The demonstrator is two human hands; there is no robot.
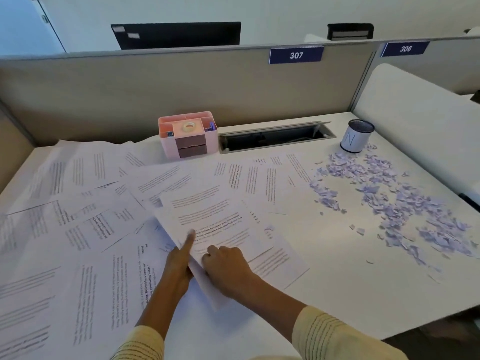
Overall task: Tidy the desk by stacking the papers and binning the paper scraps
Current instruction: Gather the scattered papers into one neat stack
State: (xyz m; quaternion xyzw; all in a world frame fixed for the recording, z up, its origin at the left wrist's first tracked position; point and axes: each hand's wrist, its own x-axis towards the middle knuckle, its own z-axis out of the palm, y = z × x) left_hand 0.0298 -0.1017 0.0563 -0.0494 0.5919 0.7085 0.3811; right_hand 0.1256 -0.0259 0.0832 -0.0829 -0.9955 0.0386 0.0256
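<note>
Both hands pinch one printed sheet [223, 224]: left hand [179, 261], right hand [228, 266]; its text apparently illegible; divider tags [296, 55] read 307, 308.

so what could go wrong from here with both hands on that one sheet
1. The left hand and right hand hold the top sheet at one corner only; lifting fast could crease or tear it.
2. It overlaps other loose papers, so dragging it may scatter them further.
3. The paper scraps lie close beside the sheets; a swept page could push them off the desk.
</note>
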